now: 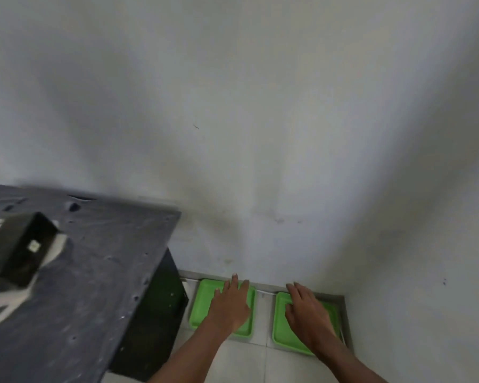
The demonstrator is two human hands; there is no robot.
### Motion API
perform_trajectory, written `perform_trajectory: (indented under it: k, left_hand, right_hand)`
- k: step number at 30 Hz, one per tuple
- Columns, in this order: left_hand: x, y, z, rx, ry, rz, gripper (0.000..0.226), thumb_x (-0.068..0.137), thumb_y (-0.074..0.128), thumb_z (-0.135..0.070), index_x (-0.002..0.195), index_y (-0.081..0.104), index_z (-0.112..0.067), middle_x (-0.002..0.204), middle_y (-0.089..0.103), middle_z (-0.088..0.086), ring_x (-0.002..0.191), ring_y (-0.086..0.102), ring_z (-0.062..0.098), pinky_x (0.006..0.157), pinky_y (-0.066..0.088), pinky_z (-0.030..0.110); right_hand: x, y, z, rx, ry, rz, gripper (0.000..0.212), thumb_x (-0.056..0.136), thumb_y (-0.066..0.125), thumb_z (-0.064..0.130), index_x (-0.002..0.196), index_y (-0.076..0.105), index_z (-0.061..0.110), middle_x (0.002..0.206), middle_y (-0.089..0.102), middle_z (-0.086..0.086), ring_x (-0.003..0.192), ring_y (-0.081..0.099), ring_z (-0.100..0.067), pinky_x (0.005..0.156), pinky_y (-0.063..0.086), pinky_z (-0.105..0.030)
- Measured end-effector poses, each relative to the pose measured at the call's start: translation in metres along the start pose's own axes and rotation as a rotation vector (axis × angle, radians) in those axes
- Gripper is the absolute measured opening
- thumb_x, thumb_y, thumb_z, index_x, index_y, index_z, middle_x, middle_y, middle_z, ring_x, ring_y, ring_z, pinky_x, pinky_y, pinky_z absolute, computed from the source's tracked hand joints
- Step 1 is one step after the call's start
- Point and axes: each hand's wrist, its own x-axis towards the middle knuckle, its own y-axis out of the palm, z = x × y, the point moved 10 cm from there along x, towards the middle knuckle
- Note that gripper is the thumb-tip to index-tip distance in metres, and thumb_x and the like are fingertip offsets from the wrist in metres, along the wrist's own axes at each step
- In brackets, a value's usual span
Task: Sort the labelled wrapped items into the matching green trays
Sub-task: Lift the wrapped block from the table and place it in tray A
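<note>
Two green trays lie side by side on a pale tiled floor at the foot of a white wall. Over the left green tray (202, 305) hovers my left hand (230, 305), palm down, fingers spread, holding nothing. My right hand (307, 310) is spread flat over the right green tray (281, 333), also with nothing in it. Both hands cover the middle of their trays, so what lies under them is hidden. No wrapped item shows in this view.
A dark grey table top (94, 272) fills the lower left, with a black box (17, 250) on it and white patches beside the box. Its black side panel (161, 313) stands just left of the left tray. A wall corner closes the right side.
</note>
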Motion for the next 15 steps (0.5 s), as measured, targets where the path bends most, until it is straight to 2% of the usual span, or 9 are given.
perform_trajectory:
  k: [7,11,15]
  left_hand:
    - [-0.066,-0.083,0.116,0.0,-0.059,-0.076,0.064,0.1,0.045,-0.019,0.156,0.017,-0.017,0.165,0.012,0.018,0.152,0.016,0.036,0.124,0.019,0.053]
    - [-0.099,-0.109,0.211,0.006,-0.078,-0.085,0.059,0.098,0.046,-0.018,0.153,0.025,-0.016,0.163,0.02,0.019,0.15,0.019,0.037,0.122,0.019,0.055]
    - [-0.126,-0.136,0.312,0.033,-0.157,-0.099,0.055,0.096,0.046,-0.022,0.149,0.033,-0.015,0.159,0.03,0.018,0.146,0.028,0.038,0.119,0.026,0.056]
  right_hand:
    - [0.012,-0.018,0.146,-0.002,-0.087,-0.033,0.055,0.098,0.045,0.027,0.147,0.026,0.01,0.154,0.034,-0.012,0.141,0.031,-0.022,0.115,0.033,-0.035]
    - [0.025,-0.003,0.239,-0.009,-0.085,-0.06,0.052,0.098,0.046,0.028,0.145,0.03,0.011,0.15,0.04,-0.012,0.137,0.037,-0.024,0.106,0.042,-0.035]
    - [0.034,0.013,0.336,0.003,-0.126,-0.068,0.05,0.096,0.051,0.025,0.141,0.036,0.011,0.146,0.046,-0.013,0.133,0.043,-0.027,0.098,0.049,-0.039]
